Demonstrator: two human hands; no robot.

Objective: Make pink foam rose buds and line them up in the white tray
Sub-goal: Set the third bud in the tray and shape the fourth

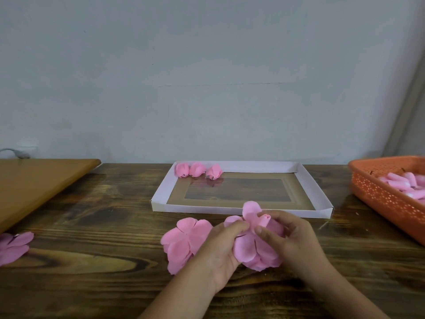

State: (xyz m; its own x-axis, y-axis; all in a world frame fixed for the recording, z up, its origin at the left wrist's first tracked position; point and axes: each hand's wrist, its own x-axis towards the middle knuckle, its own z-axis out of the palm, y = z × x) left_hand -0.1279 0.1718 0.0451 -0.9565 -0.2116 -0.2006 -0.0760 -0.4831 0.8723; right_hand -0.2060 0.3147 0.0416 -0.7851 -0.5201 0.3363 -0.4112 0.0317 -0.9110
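Near the tray (158, 194), both hands pinched a petal piece (253, 247) above the worktop (92, 226): left hand (220, 247) steadying, right hand (292, 236) apparently wrapping petals round the core. Three buds (198, 169) lined the tray's far-left corner.

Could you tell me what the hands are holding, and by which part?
Both hands, left and right, pinch the pink foam petal piece by its upper petals.
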